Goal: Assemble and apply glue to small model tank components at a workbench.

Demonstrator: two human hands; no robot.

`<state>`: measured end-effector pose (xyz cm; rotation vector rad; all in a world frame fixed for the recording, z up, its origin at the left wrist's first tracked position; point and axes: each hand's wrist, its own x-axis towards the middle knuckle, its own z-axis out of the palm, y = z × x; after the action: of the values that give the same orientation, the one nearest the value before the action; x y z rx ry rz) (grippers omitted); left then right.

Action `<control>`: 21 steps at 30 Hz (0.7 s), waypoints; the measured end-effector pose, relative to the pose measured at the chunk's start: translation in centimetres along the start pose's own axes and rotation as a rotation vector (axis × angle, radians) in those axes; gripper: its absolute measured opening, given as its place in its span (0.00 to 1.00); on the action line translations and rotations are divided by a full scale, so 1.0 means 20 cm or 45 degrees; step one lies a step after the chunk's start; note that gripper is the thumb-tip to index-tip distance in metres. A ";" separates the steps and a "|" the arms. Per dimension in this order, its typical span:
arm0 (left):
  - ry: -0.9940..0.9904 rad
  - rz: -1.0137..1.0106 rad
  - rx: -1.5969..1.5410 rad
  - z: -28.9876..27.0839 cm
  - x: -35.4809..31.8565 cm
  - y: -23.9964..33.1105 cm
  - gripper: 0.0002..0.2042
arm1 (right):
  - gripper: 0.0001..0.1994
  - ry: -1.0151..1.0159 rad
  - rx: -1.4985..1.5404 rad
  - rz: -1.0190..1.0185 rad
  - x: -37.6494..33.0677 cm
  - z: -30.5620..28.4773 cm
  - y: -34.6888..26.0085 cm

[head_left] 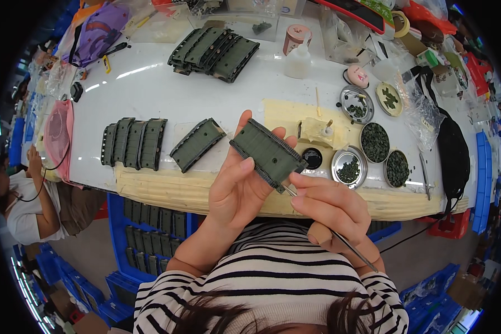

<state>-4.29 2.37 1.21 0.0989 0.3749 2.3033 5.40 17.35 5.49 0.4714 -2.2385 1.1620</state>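
Holding ribbed rectangular green panel (268, 153) between thumb and fingers of left hand (235, 188), over table (125, 94) near edge. Pinching slim metal tool (355, 253) in right hand (335, 207), beside panel corner.

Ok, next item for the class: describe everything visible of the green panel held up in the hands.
The green panel is a roughly rectangular, dark olive piece that looks like plastic, with faint lines across its face, toothed long edges and a small dark round spot near its right end. It slants down to the right above the table. The left hand grips it; the right hand's slim metal tool points at its lower right corner.
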 end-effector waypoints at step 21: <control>0.178 -0.250 -0.819 0.06 0.02 0.02 0.26 | 0.12 0.248 0.220 0.015 -0.07 -0.01 -0.01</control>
<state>-4.64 2.73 2.39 -0.4023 -0.2868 2.1323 6.63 17.34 4.87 0.3946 -1.9874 1.3536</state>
